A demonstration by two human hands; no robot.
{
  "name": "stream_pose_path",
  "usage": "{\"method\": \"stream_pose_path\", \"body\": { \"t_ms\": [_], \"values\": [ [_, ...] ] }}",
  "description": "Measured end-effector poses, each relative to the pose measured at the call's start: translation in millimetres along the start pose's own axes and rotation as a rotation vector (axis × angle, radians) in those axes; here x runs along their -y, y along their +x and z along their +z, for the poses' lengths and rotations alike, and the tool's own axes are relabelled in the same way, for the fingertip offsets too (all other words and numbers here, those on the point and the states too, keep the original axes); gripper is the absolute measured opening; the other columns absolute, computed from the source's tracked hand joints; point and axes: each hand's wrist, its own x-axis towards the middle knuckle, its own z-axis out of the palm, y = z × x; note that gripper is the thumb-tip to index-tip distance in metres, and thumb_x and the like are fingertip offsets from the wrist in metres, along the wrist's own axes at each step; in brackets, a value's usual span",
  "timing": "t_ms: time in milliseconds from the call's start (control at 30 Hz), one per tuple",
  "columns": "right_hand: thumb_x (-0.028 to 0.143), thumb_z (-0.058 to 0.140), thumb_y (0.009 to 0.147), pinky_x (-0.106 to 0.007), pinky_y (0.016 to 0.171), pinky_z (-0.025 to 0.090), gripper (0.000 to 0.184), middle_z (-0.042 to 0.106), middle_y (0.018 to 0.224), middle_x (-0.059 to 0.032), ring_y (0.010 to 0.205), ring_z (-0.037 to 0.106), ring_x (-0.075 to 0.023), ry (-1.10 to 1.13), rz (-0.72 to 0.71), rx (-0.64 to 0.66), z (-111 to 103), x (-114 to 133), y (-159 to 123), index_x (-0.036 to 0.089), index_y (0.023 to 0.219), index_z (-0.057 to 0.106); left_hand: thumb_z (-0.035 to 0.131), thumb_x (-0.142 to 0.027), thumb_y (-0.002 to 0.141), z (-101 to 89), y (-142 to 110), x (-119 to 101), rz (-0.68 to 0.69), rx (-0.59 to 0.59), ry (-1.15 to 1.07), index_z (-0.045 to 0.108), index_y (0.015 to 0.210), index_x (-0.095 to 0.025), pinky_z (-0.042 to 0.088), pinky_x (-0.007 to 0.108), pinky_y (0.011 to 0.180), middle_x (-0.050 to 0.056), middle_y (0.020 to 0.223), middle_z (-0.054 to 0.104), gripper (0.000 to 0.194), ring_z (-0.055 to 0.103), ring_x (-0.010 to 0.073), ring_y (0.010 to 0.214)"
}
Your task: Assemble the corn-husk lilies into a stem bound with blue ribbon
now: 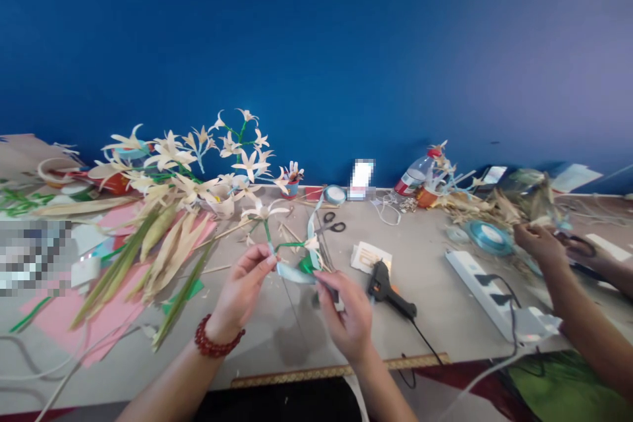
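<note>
My left hand, with a red bead bracelet at the wrist, pinches the green stem of a pale handmade flower with a side branch. A light blue ribbon runs from this stem to my right hand. The fingers of my right hand are closed on the ribbon's other part, which also rises in a strip toward a ribbon roll by the wall. Behind my right fingertips sits something shiny green, partly hidden. Black-handled scissors lie just beyond.
A black glue gun lies right of my hands, near a white power strip. Potted pale flowers and dried husks fill the left side. At far right, another person's hands work with scissors. A blue wall stands behind.
</note>
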Motion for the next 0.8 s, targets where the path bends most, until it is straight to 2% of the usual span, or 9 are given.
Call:
{"method": "stream_pose_path", "body": {
  "t_ms": [100, 233, 533, 667, 800],
  "values": [
    [0.003, 0.057, 0.085, -0.028, 0.065, 0.049, 0.035, 0.068, 0.084, -0.0035, 0.069, 0.061, -0.0157, -0.015, -0.012, -0.036, -3.6, -8.5, 5.3, 0.023, 0.113, 0.061, 0.077, -0.025, 0.074, 0.6, -2.5, -1.6, -0.033, 0.009, 0.023, 0.068, 0.08, -0.018, 0.043, 0.023, 0.076, 0.001, 0.08, 0.064, 0.013, 0.056, 0.013, 0.078],
    [0.002, 0.056, 0.086, -0.029, 0.065, 0.049, 0.031, 0.068, 0.082, -0.0034, 0.069, 0.06, -0.0159, -0.015, -0.023, -0.02, -7.6, -13.9, 11.1, 0.023, 0.108, 0.063, 0.075, -0.025, 0.076, -0.7, -5.0, -3.1, -0.061, 0.033, 0.054, 0.067, 0.08, -0.018, 0.041, 0.024, 0.079, 0.001, 0.081, 0.064, 0.012, 0.055, 0.013, 0.079],
    [0.001, 0.055, 0.085, -0.031, 0.067, 0.049, 0.029, 0.066, 0.083, -0.0043, 0.074, 0.061, -0.0168, 0.068, -0.001, 0.003, -10.1, -7.3, 12.7, 0.022, 0.103, 0.062, 0.075, -0.029, 0.076, -4.1, -7.1, -4.5, -0.087, 0.023, 0.132, 0.067, 0.08, -0.018, 0.04, 0.023, 0.077, 0.0, 0.079, 0.065, 0.014, 0.054, 0.0117, 0.076],
    [0.001, 0.055, 0.085, -0.031, 0.066, 0.049, 0.028, 0.066, 0.083, -0.0052, 0.074, 0.061, -0.017, 0.083, 0.021, -0.033, -9.5, -5.7, 12.5, 0.022, 0.103, 0.064, 0.077, -0.029, 0.075, -2.9, -9.4, -6.5, -0.117, 0.025, 0.146, 0.066, 0.078, -0.018, 0.04, 0.021, 0.072, -0.002, 0.074, 0.063, 0.016, 0.053, 0.0105, 0.072],
    [0.0, 0.057, 0.082, -0.034, 0.069, 0.052, 0.031, 0.068, 0.081, -0.0051, 0.074, 0.063, -0.0185, 0.195, -0.031, -0.069, -11.5, 1.7, 12.3, 0.022, 0.102, 0.065, 0.079, -0.029, 0.072, 0.2, -7.8, -6.8, -0.109, 0.006, 0.13, 0.068, 0.076, -0.018, 0.041, 0.021, 0.072, -0.001, 0.075, 0.065, 0.016, 0.054, 0.0105, 0.072]
  ]
}}
